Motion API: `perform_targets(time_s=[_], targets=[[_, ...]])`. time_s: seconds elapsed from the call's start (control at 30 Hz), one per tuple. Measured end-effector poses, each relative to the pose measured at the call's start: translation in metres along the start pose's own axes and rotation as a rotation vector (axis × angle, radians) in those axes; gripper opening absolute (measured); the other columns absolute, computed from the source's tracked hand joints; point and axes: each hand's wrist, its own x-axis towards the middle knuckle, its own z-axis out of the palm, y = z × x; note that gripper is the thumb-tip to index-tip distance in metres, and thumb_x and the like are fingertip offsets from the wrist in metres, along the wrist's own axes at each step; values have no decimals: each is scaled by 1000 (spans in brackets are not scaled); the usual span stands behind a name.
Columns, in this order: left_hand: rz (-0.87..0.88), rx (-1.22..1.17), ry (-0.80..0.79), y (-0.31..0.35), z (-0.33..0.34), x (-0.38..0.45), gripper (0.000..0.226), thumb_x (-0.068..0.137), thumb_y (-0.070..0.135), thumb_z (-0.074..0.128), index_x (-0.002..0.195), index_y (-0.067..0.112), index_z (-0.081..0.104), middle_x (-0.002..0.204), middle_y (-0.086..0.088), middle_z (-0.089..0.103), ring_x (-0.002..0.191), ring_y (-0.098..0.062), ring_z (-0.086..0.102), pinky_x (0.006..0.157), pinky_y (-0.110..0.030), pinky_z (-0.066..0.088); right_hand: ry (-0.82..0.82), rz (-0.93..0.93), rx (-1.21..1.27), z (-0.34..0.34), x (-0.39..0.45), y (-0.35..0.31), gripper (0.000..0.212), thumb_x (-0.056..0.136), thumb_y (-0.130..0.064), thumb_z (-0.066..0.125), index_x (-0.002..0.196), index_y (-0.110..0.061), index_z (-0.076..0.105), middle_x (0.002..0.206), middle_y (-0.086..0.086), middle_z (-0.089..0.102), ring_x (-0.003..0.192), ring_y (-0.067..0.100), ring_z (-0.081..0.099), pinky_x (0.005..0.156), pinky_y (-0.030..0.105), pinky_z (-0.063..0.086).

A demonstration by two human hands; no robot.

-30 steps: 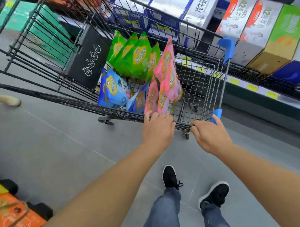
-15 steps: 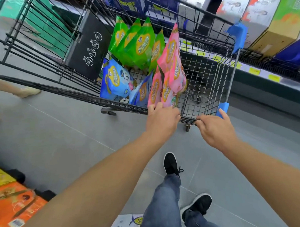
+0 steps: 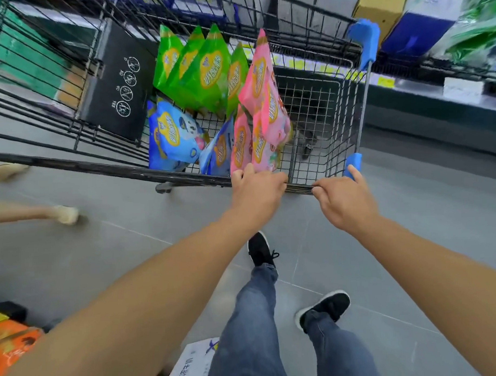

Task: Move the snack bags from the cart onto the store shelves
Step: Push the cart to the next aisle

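Observation:
A black wire cart stands in front of me with snack bags inside. Several green bags lean at the back, blue bags lie at the front left, and pink bags stand at the front middle. My left hand grips the cart's near handle bar right below the pink bags. My right hand grips the same bar beside its blue end cap.
Store shelves with large boxes run along the right and behind the cart. A black sign panel hangs inside the cart. Orange packs sit at lower left, a white carton lies by my feet. Another person's feet are at the left.
The cart and both hands have shifted up and right in view as I step forward. The other person's feet have moved further into view at the left.

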Motion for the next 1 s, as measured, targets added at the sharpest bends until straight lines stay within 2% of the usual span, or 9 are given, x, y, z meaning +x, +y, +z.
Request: perform_targets(time_s=[0.13, 0.3, 0.47, 0.6, 0.83, 1.0], targets=[[3, -11, 1, 48, 18, -12, 22, 100, 32, 42, 103, 32, 63, 91, 7, 65, 102, -24, 41, 86, -41, 26, 39, 23, 17, 6, -27, 44, 37, 102, -31, 32, 105, -19, 68, 105, -1, 71, 111, 21, 58, 117, 32, -3], [35, 78, -40, 112, 43, -24, 21, 101, 32, 40, 102, 30, 60, 91, 6, 61, 100, -26, 41, 84, -41, 27, 60, 46, 30, 13, -63, 104, 39, 102, -32, 32, 105, -20, 69, 104, 1, 71, 109, 22, 57, 118, 31, -3], [278, 188, -149, 179, 58, -33, 21, 100, 34, 39, 101, 25, 58, 95, -4, 63, 94, -32, 54, 74, -42, 49, 84, 68, -6, 24, -112, 177, 35, 101, -31, 33, 98, -21, 67, 97, -1, 70, 102, 23, 58, 117, 33, 2], [434, 243, -227, 226, 74, -39, 22, 101, 38, 37, 102, 25, 55, 98, -3, 64, 94, -29, 56, 67, -37, 46, 78, 121, -8, 26, -149, 221, 32, 101, -30, 36, 99, -22, 67, 99, 0, 68, 104, 24, 57, 118, 36, 8], [722, 323, -325, 300, 106, -51, 32, 103, 44, 31, 108, 17, 48, 102, -7, 61, 100, -34, 55, 70, -39, 43, 147, 301, 135, 39, -214, 289, 23, 98, -27, 48, 107, -21, 68, 107, -2, 66, 115, 23, 52, 118, 36, 3], [768, 251, -387, 350, 129, -58, 30, 103, 43, 30, 104, 18, 47, 105, -6, 59, 101, -31, 55, 73, -41, 49, 127, 355, 161, 38, -247, 334, 24, 98, -25, 45, 107, -21, 67, 105, -4, 63, 113, 21, 50, 116, 33, 5]])
